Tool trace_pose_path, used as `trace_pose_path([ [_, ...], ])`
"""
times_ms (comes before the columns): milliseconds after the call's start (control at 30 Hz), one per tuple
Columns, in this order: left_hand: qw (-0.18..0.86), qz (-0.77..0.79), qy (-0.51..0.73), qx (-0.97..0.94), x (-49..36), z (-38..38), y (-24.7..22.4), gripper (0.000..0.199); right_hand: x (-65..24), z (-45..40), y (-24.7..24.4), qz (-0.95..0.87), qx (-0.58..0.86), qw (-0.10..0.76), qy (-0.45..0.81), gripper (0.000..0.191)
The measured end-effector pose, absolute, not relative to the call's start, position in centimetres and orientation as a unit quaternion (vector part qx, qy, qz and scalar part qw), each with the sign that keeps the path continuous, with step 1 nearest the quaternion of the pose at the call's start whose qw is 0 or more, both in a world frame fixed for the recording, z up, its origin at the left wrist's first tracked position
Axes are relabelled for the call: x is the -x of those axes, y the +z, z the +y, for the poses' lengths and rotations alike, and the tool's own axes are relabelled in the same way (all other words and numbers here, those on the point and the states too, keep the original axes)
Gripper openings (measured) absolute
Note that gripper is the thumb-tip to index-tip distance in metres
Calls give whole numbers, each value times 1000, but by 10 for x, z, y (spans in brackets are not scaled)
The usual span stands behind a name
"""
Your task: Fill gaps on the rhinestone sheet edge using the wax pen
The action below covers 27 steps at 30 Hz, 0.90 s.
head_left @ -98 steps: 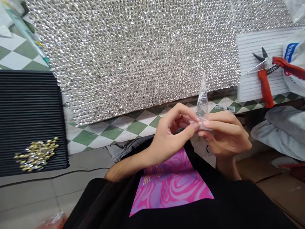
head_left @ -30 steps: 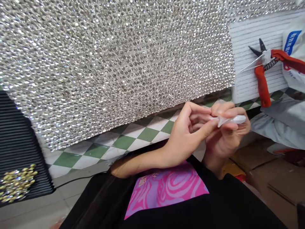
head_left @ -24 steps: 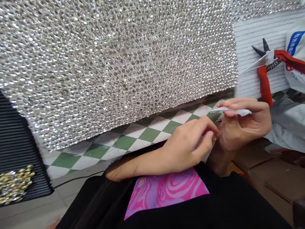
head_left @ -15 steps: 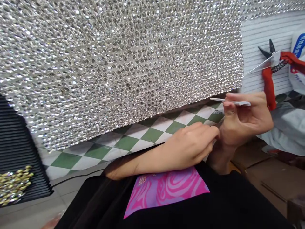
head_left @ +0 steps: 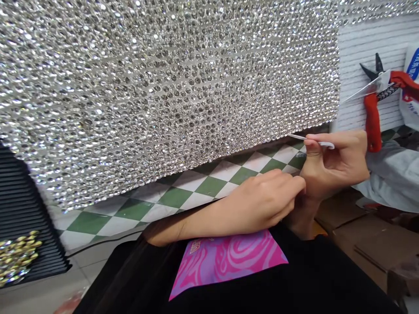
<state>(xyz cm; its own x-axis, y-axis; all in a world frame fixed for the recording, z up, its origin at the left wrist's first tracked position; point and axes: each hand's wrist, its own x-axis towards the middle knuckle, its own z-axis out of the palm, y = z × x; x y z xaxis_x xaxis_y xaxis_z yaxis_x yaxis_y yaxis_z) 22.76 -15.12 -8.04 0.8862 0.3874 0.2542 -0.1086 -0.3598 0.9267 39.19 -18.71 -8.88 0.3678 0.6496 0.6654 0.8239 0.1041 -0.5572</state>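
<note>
My right hand (head_left: 337,159) pinches a thin white pointed pick (head_left: 297,137) between thumb and forefinger. The pick's sharp end points left, at the lower edge of a large sheet covered in rows of clear rhinestones (head_left: 196,87); I cannot tell whether it touches. Its curved white end sticks out behind the thumb. My left hand (head_left: 268,196) lies with curled fingers against the right wrist, below the sheet's edge. Its fingertips are hidden, so what they hold, if anything, does not show.
Red-handled pliers (head_left: 372,122) lie at the right on a white lined sheet (head_left: 356,39), beside a white and blue packet (head_left: 409,96). A black ridged tray (head_left: 19,187) with gold-backed stones (head_left: 19,257) stands at left. A green-and-white checked surface (head_left: 176,196) shows under the sheet.
My right hand has shifted slightly left and down, and the pick's tip has come closer to the rhinestone edge. The left hand stays nearly in place; the view has moved a little.
</note>
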Motion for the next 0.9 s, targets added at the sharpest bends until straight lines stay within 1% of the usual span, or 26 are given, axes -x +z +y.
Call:
trace_pose_path([
  [200, 556, 82, 222, -797, -227, -151, -80, 21, -391, -187, -90, -554, 663, 493, -103, 4],
  [467, 540, 81, 239, -803, -228, -151, -81, 21, -389, -188, -87, -547, 684, 469, -118, 13],
  [667, 550, 83, 234, -797, -228, -150, -81, 19, -387, -186, -86, -535, 690, 471, -125, 14],
  [767, 577, 97, 246, -773, -229, -151, -80, 18, -385, -185, -83, -516, 683, 505, -105, 14],
  [833, 611, 128, 272, -732, -232, -154, -79, 16, -381, -185, -80, -499, 666, 553, -40, 15],
  [900, 648, 182, 310, -671, -236, -159, -79, 12, -375, -185, -77, -482, 632, 604, 52, 19],
])
